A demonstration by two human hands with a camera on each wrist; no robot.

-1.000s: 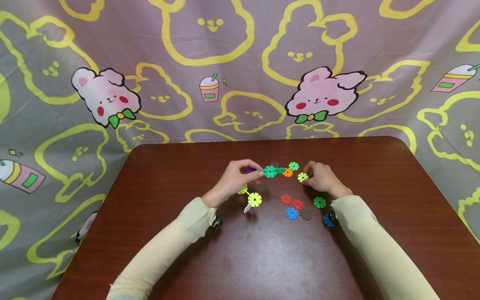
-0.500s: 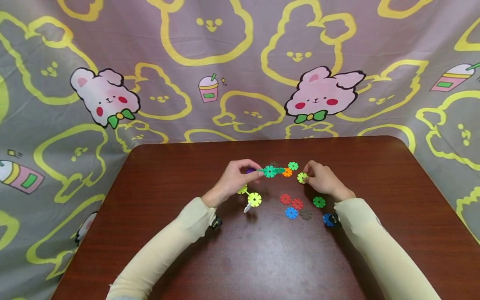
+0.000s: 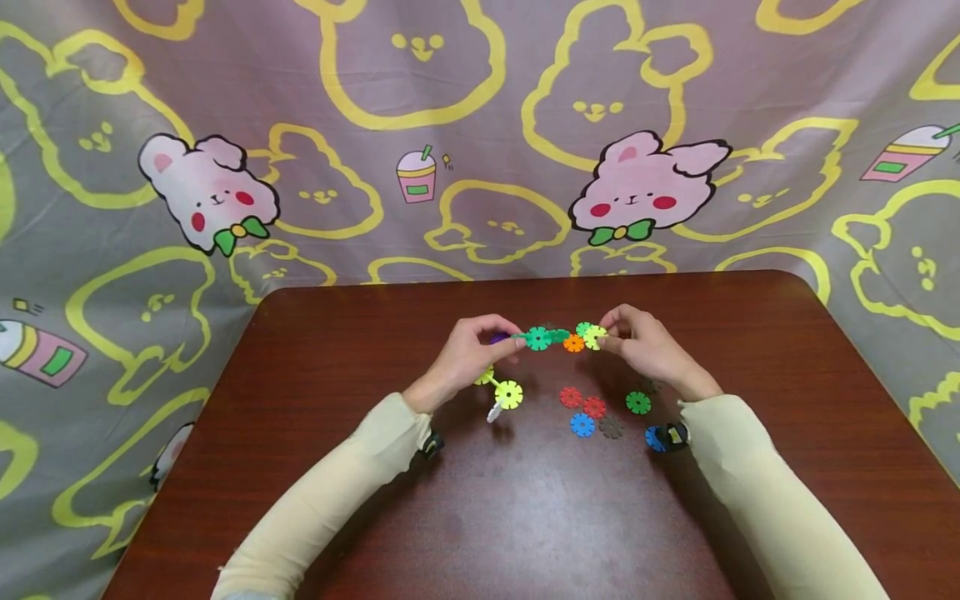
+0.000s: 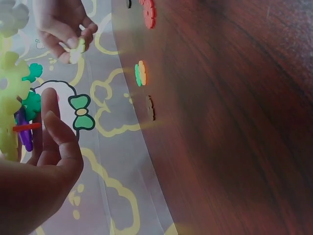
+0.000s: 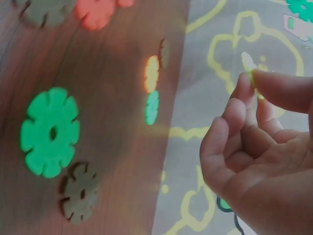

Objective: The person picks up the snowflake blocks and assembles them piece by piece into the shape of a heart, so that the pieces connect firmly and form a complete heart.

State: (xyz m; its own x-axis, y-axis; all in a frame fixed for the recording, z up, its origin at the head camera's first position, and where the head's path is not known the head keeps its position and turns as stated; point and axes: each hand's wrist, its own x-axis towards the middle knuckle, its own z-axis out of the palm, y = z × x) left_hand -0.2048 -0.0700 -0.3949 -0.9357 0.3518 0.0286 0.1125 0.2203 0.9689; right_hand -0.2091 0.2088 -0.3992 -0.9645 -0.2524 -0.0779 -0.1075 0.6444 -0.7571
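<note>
One yellow disc right of the head frame's centre is pinched by its rim in the right hand, the left hand pinching linked discs nearer centre — a skewed push could pop their joints apart.

No legible text, brand or number on the discs, table or cloth. The cloth carries printed drawings; the cup drawing bears a green patch without readable characters. Any marking on the right wrist unit: too small to read.
</note>
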